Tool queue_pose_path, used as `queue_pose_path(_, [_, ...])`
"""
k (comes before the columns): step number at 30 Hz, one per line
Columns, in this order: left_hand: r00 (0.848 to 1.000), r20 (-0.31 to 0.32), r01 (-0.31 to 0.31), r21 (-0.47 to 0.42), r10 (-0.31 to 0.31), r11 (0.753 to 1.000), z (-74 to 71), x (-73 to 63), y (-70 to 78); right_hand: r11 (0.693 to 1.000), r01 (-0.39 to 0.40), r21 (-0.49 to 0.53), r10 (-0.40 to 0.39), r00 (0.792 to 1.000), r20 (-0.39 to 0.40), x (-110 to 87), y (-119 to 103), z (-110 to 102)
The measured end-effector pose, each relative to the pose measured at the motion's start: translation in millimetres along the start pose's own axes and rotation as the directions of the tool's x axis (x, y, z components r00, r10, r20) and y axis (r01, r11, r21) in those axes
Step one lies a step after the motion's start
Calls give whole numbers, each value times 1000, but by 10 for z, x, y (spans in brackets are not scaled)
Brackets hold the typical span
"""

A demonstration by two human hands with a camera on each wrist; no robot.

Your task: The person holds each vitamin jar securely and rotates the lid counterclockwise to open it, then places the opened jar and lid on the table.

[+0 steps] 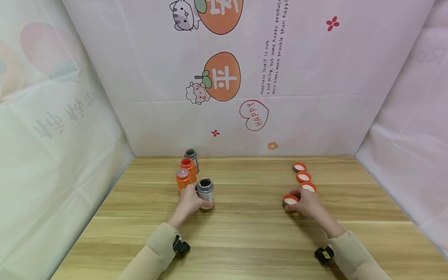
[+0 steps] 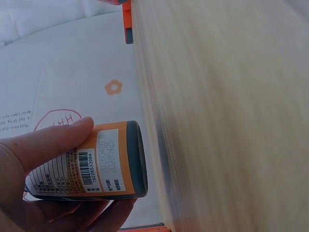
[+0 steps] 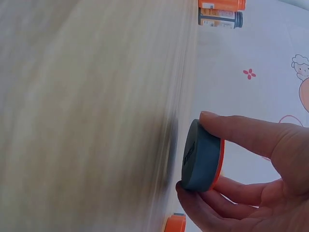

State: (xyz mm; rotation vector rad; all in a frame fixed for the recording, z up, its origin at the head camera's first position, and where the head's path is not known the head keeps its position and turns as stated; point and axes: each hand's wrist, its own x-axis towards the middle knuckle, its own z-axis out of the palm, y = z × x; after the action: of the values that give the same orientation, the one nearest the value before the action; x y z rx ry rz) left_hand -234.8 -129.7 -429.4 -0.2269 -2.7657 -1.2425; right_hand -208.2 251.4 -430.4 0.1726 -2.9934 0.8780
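My left hand [image 1: 189,201] grips a grey bottle [image 1: 205,191] with its uncapped mouth facing up. In the left wrist view this bottle [image 2: 108,164] shows an orange and white label with a barcode, thumb on one side and fingers on the other; a gap shows between its base and the tabletop. On the right, my right hand [image 1: 308,203] pinches a round cap [image 1: 290,200] by its edge, its white inside upward. The right wrist view shows the cap [image 3: 202,157] with a grey outside and an orange rim, held just over the table.
Beyond the left hand stand an orange bottle with a silvery top [image 1: 183,177], an open orange bottle [image 1: 189,165] and an open grey bottle [image 1: 191,156]. Three caps, far [image 1: 299,167], middle [image 1: 303,177] and near [image 1: 308,187], lie beyond the right hand. Fabric walls enclose the wooden table [image 1: 245,233].
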Motion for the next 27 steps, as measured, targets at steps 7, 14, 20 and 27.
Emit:
queue_pose_path(7, [999,19,45,-19,-44,999,-45,-12,-23,999,-31,-40,30,999,-14,1,72,-46])
queue_pose_path(14, [998,20,67,-22,-67,997,-94,-16,-57,996,-70,-61,70,998,-4,-2,132,-88])
queue_pose_path(20, [999,-12,30,1,-30,1000,-142,-43,-78,995,-75,-73,74,997,-10,-7,194,-129])
queue_pose_path(27, [997,-1,72,-34,-72,997,-187,-42,-123,993,-87,-77,86,996,-4,-5,282,-164])
